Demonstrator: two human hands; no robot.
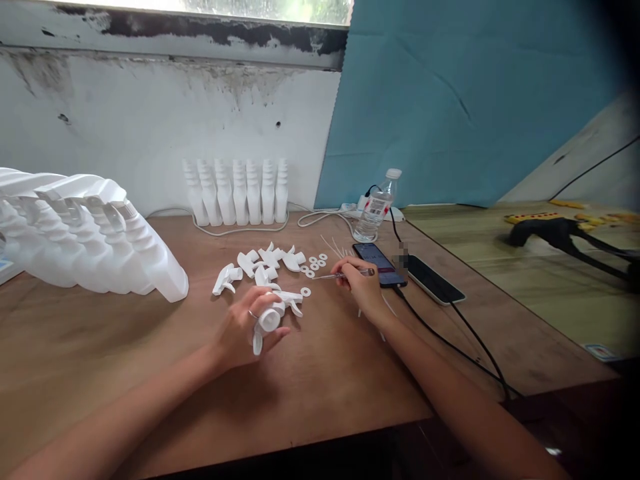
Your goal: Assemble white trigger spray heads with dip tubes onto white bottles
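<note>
**Q:** Head view. What is the condition of the left hand?

**A:** The left hand (245, 330) is over the wooden table (100, 360), near its middle. The fingers are curled around a white trigger sprayer (270, 319) with the thumb beneath it. One finger carries a ring. The sprayer's round collar faces the camera and its trigger hangs toward the table.

**Q:** And the right hand?

**A:** The right hand (363, 288) rests on the table, to the right of the left hand and well apart from it. Thumb and forefinger are pressed together on a thin metal tool (334, 275), and the other fingers are folded in. The tool lies nearly level, with its tip pointing left.

**Q:** What lies at the tip?

**A:** A small cluster of white washers (313, 261) lies just beyond it. A single washer (305, 292) lies apart from the cluster, between the two hands and just beside the held sprayer.

**Q:** What other parts are there?

**A:** The loose sprayers (265, 261) form a heap just behind the left hand. The clear tubes (333, 245) lie behind the right hand. The upright white bottles (235, 193) stand in a row against the wall. The bottles on their sides (85, 233) are stacked at far left.

**Q:** What is on the right side?

**A:** A lit phone (379, 262) lies just beside the right hand. A dark phone (434, 280) lies further right, with a black cable (450, 347) running toward the table's near edge. A water bottle (375, 208) stands upright behind both phones.
</note>
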